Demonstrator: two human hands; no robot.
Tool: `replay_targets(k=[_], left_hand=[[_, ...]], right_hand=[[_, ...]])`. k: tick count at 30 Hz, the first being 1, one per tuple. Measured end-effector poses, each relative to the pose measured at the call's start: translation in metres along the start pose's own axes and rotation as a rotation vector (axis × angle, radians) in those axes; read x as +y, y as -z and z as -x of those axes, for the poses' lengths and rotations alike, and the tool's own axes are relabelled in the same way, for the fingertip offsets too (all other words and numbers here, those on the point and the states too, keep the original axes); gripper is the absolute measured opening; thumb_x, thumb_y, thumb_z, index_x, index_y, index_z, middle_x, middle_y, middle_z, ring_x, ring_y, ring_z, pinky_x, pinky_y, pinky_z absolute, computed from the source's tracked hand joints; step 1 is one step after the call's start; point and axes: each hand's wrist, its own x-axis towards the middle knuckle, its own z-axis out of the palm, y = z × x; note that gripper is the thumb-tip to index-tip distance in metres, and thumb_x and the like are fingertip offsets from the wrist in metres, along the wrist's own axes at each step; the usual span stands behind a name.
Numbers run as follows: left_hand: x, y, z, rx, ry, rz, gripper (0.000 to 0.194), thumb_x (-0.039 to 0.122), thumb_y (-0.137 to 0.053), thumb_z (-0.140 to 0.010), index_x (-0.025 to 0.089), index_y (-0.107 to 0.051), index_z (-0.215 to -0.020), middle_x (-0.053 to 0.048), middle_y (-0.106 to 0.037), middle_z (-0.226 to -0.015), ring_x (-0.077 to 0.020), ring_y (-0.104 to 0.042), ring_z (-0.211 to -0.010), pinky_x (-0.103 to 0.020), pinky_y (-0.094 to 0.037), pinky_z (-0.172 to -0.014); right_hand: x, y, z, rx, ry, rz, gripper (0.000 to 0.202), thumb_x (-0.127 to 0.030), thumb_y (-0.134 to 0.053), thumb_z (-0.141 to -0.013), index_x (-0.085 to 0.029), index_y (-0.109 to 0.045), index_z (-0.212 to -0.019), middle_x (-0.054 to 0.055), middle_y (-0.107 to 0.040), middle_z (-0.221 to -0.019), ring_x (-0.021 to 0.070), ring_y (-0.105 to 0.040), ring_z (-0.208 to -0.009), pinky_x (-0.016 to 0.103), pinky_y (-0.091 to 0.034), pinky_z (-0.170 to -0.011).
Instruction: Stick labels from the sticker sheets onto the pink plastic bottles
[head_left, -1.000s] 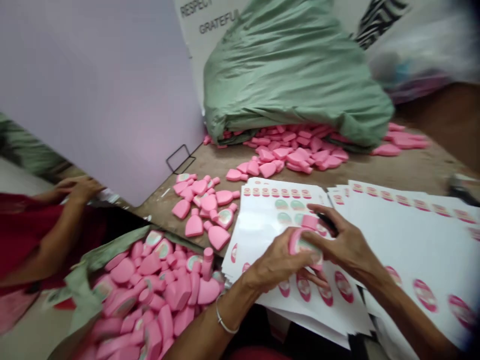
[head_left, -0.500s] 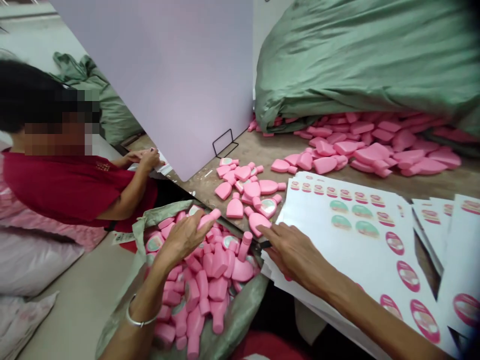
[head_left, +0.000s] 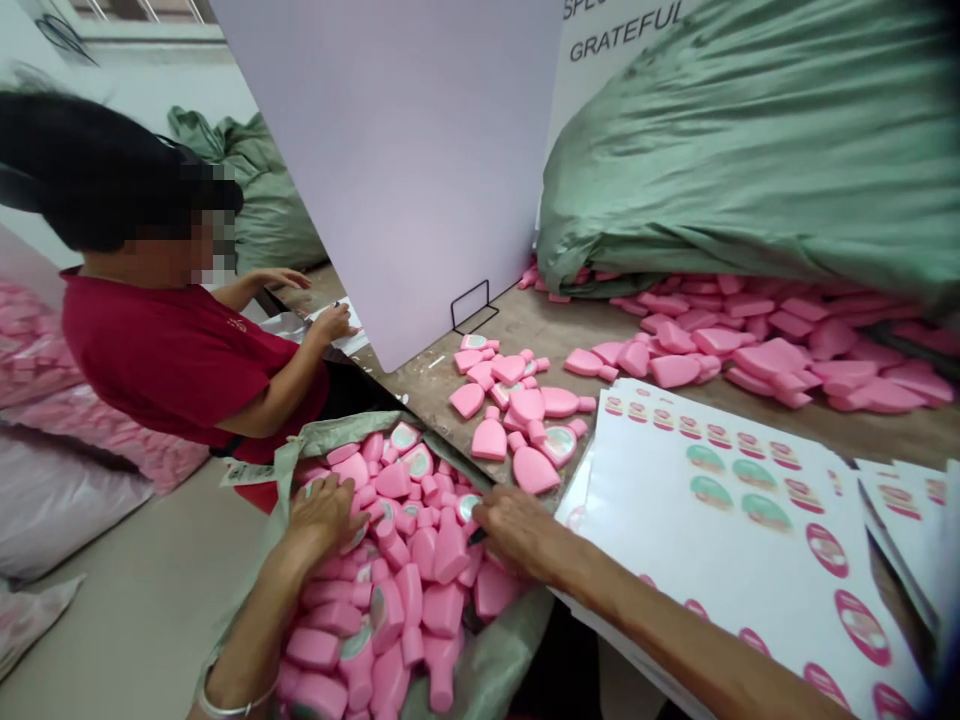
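Many small pink bottles [head_left: 450, 545] fill an open green sack [head_left: 517, 645] below the table edge; some show round labels. My left hand [head_left: 324, 515], with a bracelet on its wrist, rests on the bottles at the sack's left side, fingers bent over them; whether it grips one is unclear. Over the sack's right side is my right hand [head_left: 517, 530], its fingers curled round a small dark object, only partly visible. Loose bottles [head_left: 534, 467] lie on the table just above that hand. Sticker sheets [head_left: 645, 500] are stacked to its right.
A large green sack [head_left: 735, 170] stands over a heap of pink bottles [head_left: 780, 360] on the table [head_left: 555, 325]. A pale upright panel [head_left: 405, 180] with a wire stand divides the table. At the left sits a person in red [head_left: 180, 350], near more sacks.
My left hand has moved left and down onto the bottles, and the bottle it held is no longer in it. My right hand has left the table bottle for the sack. The view has shifted.
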Motion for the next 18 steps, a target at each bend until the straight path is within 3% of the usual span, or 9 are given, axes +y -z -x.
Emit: replay_targets(k=[2, 4, 8, 10, 14, 18], left_hand=[[0.008, 0.013, -0.008, 0.054, -0.025, 0.008, 0.048, 0.037, -0.043, -0.086, 0.005, -0.052, -0.121, -0.024, -0.051, -0.129, -0.0364, -0.049, -0.117, -0.049, -0.035, -0.096], [0.023, 0.03, -0.023, 0.146, -0.131, 0.082, 0.044, 0.035, -0.038, -0.089, 0.007, -0.053, -0.119, -0.021, -0.055, -0.122, -0.0331, -0.051, -0.113, -0.046, -0.035, -0.097], [0.068, 0.066, -0.081, 0.342, -0.379, 0.458, 0.035, 0.034, -0.039, -0.09, 0.014, -0.058, -0.112, -0.013, -0.061, -0.114, -0.027, -0.054, -0.109, -0.04, -0.039, -0.096], [0.089, 0.08, -0.122, 0.367, -0.407, 0.532, 0.035, 0.032, -0.033, -0.094, 0.017, -0.058, -0.113, -0.009, -0.063, -0.112, -0.0216, -0.057, -0.104, -0.035, -0.042, -0.093], [0.12, 0.1, -0.205, 0.402, -0.44, 0.669, 0.03, 0.032, -0.047, -0.092, 0.018, -0.055, -0.116, -0.01, -0.056, -0.121, -0.0208, -0.056, -0.104, -0.042, -0.047, -0.09], [0.148, 0.112, -0.26, 0.292, -0.584, 0.78, 0.032, 0.033, -0.053, -0.089, 0.018, -0.054, -0.117, -0.009, -0.056, -0.119, -0.0203, -0.058, -0.1, -0.041, -0.05, -0.084]], right_hand=[[-0.007, -0.007, 0.001, 0.016, 0.041, -0.098, 0.014, -0.013, -0.052, -0.077, -0.015, -0.064, -0.082, 0.008, -0.065, -0.083, 0.0194, -0.059, -0.08, 0.028, -0.04, -0.067], [-0.004, -0.006, 0.006, 0.149, 0.004, -0.209, 0.018, -0.013, -0.047, -0.079, -0.017, -0.064, -0.086, 0.006, -0.064, -0.085, 0.0177, -0.058, -0.079, 0.027, -0.042, -0.068], [0.035, 0.012, 0.017, 0.768, -0.305, -0.348, 0.034, -0.012, -0.037, -0.084, -0.016, -0.057, -0.111, 0.01, -0.062, -0.101, 0.0202, -0.055, -0.094, 0.034, -0.044, -0.083], [0.063, 0.016, 0.016, 0.939, -0.438, -0.26, 0.036, -0.013, -0.035, -0.085, -0.015, -0.054, -0.116, 0.014, -0.059, -0.108, 0.0242, -0.052, -0.104, 0.042, -0.041, -0.09], [0.105, 0.006, -0.003, 0.961, -0.616, -0.066, 0.037, -0.014, -0.034, -0.085, -0.013, -0.053, -0.116, 0.017, -0.056, -0.109, 0.0304, -0.046, -0.112, 0.051, -0.038, -0.09], [0.128, -0.008, -0.03, 0.971, -0.702, 0.029, 0.037, -0.016, -0.032, -0.086, -0.012, -0.052, -0.117, 0.019, -0.054, -0.113, 0.0306, -0.046, -0.112, 0.05, -0.039, -0.089]])
